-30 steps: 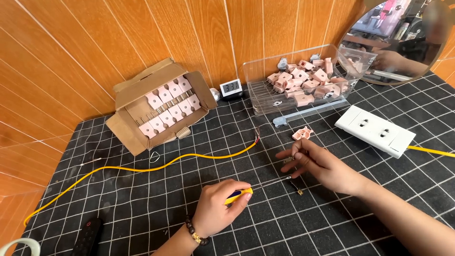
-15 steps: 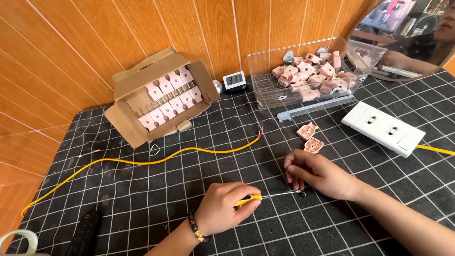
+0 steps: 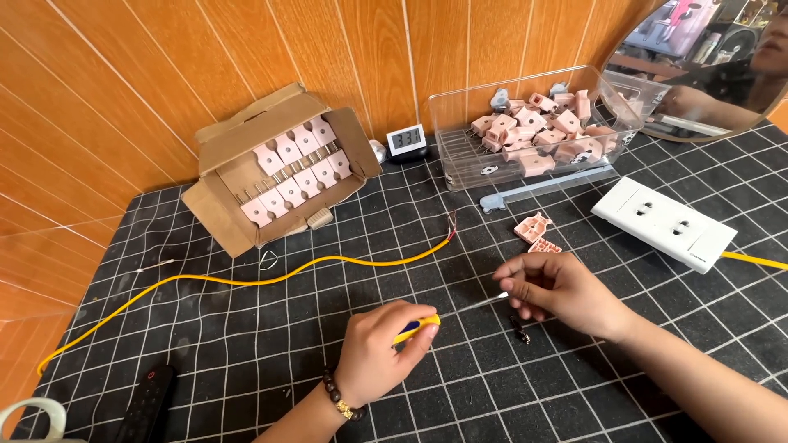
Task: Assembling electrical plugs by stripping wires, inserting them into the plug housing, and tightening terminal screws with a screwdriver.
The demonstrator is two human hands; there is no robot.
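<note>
Hands (image 3: 386, 349) (image 3: 558, 287) meet low, pinching a screwdriver (image 3: 447, 316) between them.

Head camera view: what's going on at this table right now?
A person works over a black gridded mat. The left hand grips a yellow-handled screwdriver, its thin shaft pointing at the right hand, which pinches something too small to identify at the tip. Two pink plug parts lie just beyond, a small dark piece just below. A yellow wire crosses the mat; a cardboard box and clear bin hold more pink parts.
</note>
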